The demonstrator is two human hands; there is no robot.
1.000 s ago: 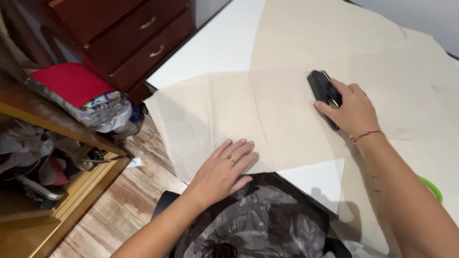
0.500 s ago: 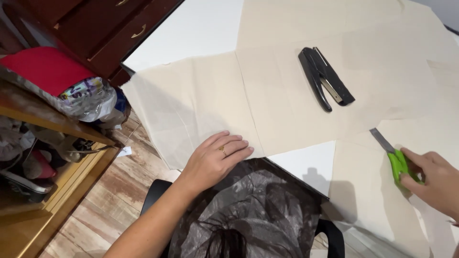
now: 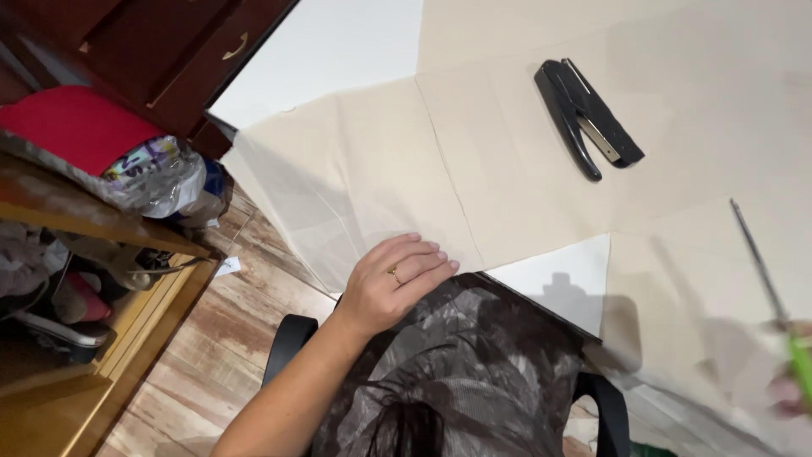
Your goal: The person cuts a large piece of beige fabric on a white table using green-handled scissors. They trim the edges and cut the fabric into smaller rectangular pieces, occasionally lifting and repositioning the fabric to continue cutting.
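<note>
Head view: the right hand [image 3: 791, 393] has let go of the stapler [image 3: 588, 116], now lying on the cloth [image 3: 507, 182] mid-desk, and grips green scissors [image 3: 774, 296] at the right edge. Left hand [image 3: 397, 283] stays flat, fingers together, on the cloth's near edge.

black stapler [image 3: 588, 117] lying up between the hands, red cloth [image 3: 72, 127] and dark wooden drawers [image 3: 182, 51] far left (above a plank floor [image 3: 194, 338]).

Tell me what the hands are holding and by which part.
The right hand, blurred at the frame edge, holds scissors by their green handle. The left hand holds nothing; it rests flat on the cream fabric.
</note>
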